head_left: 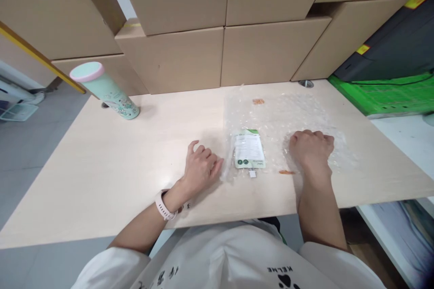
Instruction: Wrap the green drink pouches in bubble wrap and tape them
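Observation:
A clear sheet of bubble wrap [285,117] is spread over the table, with orange print at its upper and lower edges. On its left part lies a flat white and green pouch [249,150] covered in small print, its white spout pointing towards me. My left hand [203,165] rests beside the wrap's left edge, fingers loosely bent and apart, thumb at the edge; I see nothing held in it. Knuckles up, my right hand [312,149] is closed on the wrap's right part, right of the pouch. Its fingertips are hidden underneath.
A mint tumbler [106,92] with a pink rim stands at the table's back left. Stacked cardboard boxes [183,61] line the back edge. To the right are a green crate [400,95] and dark bins [383,40]. The pale wooden table [101,176] ends just before my body.

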Demonstrator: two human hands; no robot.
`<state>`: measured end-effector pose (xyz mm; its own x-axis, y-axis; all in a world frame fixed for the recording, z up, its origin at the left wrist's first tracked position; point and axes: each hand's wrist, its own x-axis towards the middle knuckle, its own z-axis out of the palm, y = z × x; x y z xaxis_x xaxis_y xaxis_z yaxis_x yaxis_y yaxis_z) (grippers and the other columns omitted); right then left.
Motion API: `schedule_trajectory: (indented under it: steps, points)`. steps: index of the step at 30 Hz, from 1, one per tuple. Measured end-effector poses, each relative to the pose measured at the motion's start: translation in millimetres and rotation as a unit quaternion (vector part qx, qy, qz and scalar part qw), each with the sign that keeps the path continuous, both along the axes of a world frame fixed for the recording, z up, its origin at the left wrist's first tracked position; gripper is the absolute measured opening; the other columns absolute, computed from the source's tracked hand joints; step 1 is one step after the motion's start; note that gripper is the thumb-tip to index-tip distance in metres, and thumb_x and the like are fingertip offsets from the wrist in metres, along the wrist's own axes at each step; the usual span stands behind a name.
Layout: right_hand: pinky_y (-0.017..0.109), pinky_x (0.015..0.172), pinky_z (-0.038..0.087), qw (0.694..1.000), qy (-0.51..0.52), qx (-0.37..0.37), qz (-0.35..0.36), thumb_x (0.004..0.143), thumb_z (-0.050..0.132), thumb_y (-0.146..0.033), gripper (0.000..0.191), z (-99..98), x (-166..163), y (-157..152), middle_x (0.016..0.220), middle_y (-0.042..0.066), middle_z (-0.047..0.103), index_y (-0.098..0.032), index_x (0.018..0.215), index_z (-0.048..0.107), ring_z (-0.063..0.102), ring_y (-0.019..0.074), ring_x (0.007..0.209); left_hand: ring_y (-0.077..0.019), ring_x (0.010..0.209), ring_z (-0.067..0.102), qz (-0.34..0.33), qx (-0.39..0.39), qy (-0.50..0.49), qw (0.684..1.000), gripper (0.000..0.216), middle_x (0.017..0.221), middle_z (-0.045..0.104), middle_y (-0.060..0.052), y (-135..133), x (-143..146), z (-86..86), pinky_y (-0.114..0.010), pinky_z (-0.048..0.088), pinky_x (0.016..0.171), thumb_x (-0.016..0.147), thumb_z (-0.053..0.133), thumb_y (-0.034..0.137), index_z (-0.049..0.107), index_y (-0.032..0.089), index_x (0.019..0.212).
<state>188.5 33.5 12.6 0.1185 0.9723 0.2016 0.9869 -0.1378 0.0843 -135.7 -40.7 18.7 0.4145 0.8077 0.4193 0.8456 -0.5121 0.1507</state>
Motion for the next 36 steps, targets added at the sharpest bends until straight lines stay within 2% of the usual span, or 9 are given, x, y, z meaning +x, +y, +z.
schedule_trajectory:
  steps: [3, 5, 9, 15, 20, 24, 27, 31, 36]
  points:
    - [0.043, 0.079, 0.041, 0.996, 0.064, 0.063, 0.027, 0.097, 0.039, -0.038, 0.042, 3.9, -20.5, -2.6, 0.099, 0.020, 0.069, -0.011, 0.094, 0.071, 0.061, 0.0351, 0.096, -0.0195, 0.077, 0.056, 0.043, 0.039, -0.051, 0.997, 0.023, 0.076, 0.065, -0.005, 2.6, -4.8, 4.3, -0.046, 0.040, 0.096, 0.095, 0.052, 0.028, 0.066, 0.018, 0.081]
    - [0.038, 0.074, 0.043, 0.983, 0.158, -0.009, 0.093, 0.096, 0.043, -0.049, 0.043, 5.0, -40.8, -6.0, 0.094, 0.013, 0.071, -0.017, 0.105, 0.069, 0.063, 0.0293, 0.085, -0.0241, 0.099, 0.057, -0.026, 0.044, -0.086, 0.995, 0.024, 0.108, 0.068, -0.011, 1.1, -4.1, 7.8, -0.045, 0.041, 0.097, 0.095, 0.053, 0.034, 0.066, 0.018, 0.107]
    - [0.040, 0.080, 0.048, 0.934, 0.268, -0.101, 0.215, 0.086, 0.061, -0.046, 0.066, -2.4, -70.9, -11.3, 0.115, 0.012, 0.068, -0.022, 0.145, 0.042, 0.065, 0.0287, 0.094, -0.0321, 0.144, 0.030, -0.202, 0.009, -0.047, 0.978, 0.052, 0.153, 0.043, -0.011, -7.9, 8.0, 6.5, -0.054, 0.023, 0.116, 0.097, 0.045, 0.049, 0.046, 0.024, 0.143]
    - [0.038, 0.082, 0.052, 0.820, 0.496, -0.083, 0.273, 0.079, 0.061, -0.020, 0.088, -15.4, -84.6, -16.0, 0.113, 0.008, 0.064, -0.028, 0.156, 0.019, 0.064, 0.0209, 0.091, -0.0294, 0.150, 0.020, -0.243, -0.063, 0.000, 0.968, 0.062, 0.155, 0.043, -0.006, -13.8, 18.1, -5.5, -0.058, -0.010, 0.119, 0.098, 0.039, 0.057, 0.031, 0.030, 0.153]
    - [0.038, 0.082, 0.054, 0.765, 0.568, -0.167, 0.253, 0.082, 0.065, -0.028, 0.091, -17.6, -89.9, -18.2, 0.112, 0.008, 0.068, -0.027, 0.158, 0.014, 0.067, 0.0218, 0.091, -0.0257, 0.123, 0.051, -0.223, -0.076, -0.013, 0.972, 0.058, 0.128, 0.062, -0.007, -13.4, 15.9, -3.3, -0.059, -0.006, 0.119, 0.098, 0.037, 0.058, 0.035, 0.035, 0.151]
    - [0.043, 0.091, 0.052, 0.790, 0.531, -0.160, 0.261, 0.087, 0.060, -0.031, 0.075, -13.9, -94.4, -21.5, 0.137, 0.011, 0.059, -0.030, 0.154, 0.026, 0.064, 0.0263, 0.112, -0.0300, 0.127, 0.047, -0.227, -0.055, -0.003, 0.972, 0.057, 0.137, 0.055, -0.010, -15.1, 20.9, 0.1, -0.061, -0.004, 0.118, 0.095, 0.043, 0.061, 0.047, 0.034, 0.144]
    - [0.045, 0.096, 0.050, 0.810, 0.487, -0.158, 0.286, 0.089, 0.057, -0.033, 0.063, -10.1, -97.5, -23.3, 0.147, 0.008, 0.051, -0.030, 0.148, 0.036, 0.061, 0.0278, 0.118, -0.0327, 0.141, 0.034, -0.243, -0.037, 0.014, 0.969, 0.050, 0.148, 0.048, -0.011, -14.9, 22.7, -0.5, -0.060, -0.008, 0.118, 0.095, 0.042, 0.062, 0.066, 0.026, 0.118]
    - [0.042, 0.099, 0.048, 0.810, 0.483, -0.149, 0.297, 0.089, 0.055, -0.029, 0.049, -7.3, -88.9, -17.0, 0.138, 0.006, 0.060, -0.026, 0.138, 0.050, 0.061, 0.0260, 0.119, -0.0273, 0.118, 0.054, -0.187, -0.023, -0.021, 0.982, 0.042, 0.103, 0.069, -0.007, -9.8, 15.8, -4.4, -0.060, 0.001, 0.120, 0.097, 0.046, 0.050, 0.067, 0.019, 0.077]
    - [0.041, 0.080, 0.053, 0.885, 0.419, -0.129, 0.155, 0.085, 0.056, -0.026, 0.050, -3.2, -54.6, -3.9, 0.122, 0.007, 0.069, -0.029, 0.135, 0.057, 0.068, 0.0261, 0.093, -0.0217, 0.091, 0.057, -0.053, -0.055, 0.000, 0.997, 0.029, 0.083, 0.066, -0.004, -2.3, 7.7, -7.2, -0.062, 0.020, 0.114, 0.097, 0.049, 0.028, 0.064, 0.019, 0.073]
